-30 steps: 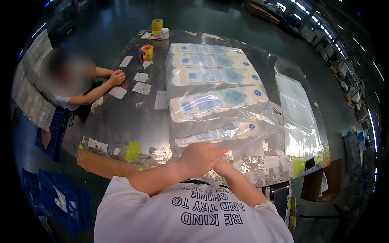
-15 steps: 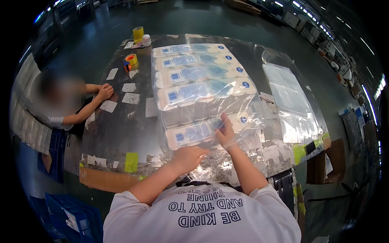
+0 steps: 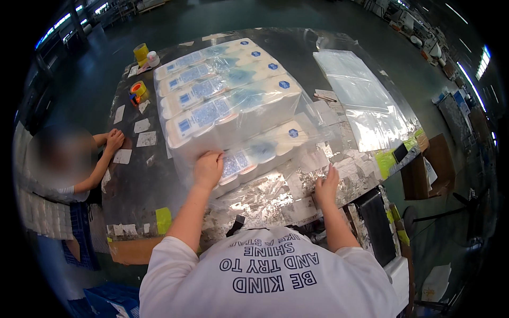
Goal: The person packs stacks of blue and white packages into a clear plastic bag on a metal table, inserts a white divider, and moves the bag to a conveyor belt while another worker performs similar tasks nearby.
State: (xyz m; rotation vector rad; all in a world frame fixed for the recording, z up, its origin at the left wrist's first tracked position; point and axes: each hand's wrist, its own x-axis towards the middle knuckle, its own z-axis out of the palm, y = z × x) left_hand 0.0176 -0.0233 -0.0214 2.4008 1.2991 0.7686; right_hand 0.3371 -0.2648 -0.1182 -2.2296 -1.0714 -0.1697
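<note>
A large clear plastic bag [image 3: 313, 114] encloses several long white packs with blue and teal print, which look like paper rolls. Most form a row in the bag; the nearest pack [image 3: 265, 151] lies lower, across the bag's near end. My left hand [image 3: 208, 168] is at that pack's left end, fingers curled in on the plastic; part of its grip is hidden. To the right of the bag's near end, my right hand [image 3: 326, 186] hovers just over the table's near edge, fingers stretched and thumb apart, holding nothing.
Flat clear bags [image 3: 360, 100] lie stacked at the right. Yellow tape rolls [image 3: 140, 53], an orange-cored tape roll [image 3: 138, 90] and paper scraps [image 3: 147, 139] are at the left. A co-worker's hands [image 3: 114, 140] rest on the table's left edge. A cardboard box [image 3: 437, 164] stands beyond the right edge.
My left hand has moved up to the near pack's left end. My right hand has left the bag and moved right. The view has shifted, and the bag looks turned.
</note>
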